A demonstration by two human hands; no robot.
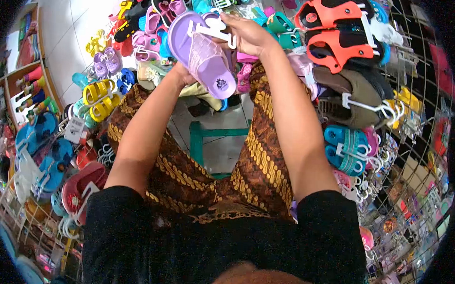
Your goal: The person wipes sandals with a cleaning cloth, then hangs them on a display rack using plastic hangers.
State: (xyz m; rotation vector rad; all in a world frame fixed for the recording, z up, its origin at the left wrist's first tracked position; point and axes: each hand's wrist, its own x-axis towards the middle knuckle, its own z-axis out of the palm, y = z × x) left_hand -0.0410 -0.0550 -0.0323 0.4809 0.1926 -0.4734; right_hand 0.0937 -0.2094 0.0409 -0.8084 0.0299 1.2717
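A pair of light purple slide sandals, the upper sandal point(215, 73) mostly hiding the other, is held up in front of me. My left hand point(184, 75) grips the sandals from below on the left, with most of its fingers hidden behind the soles. A white plastic shoe hanger point(212, 32) lies across the top of the strap. My right hand point(247, 33) is closed on the hanger's right side, its fingertips partly hidden.
Many children's shoes lie around, including yellow sandals point(100, 100) and purple clogs point(107, 62). Orange-and-black sandals point(339, 35), brown shoes point(351, 96) and teal sandals point(346, 149) hang on a wire rack point(413, 201) at right. A green stool point(196, 140) stands between my knees.
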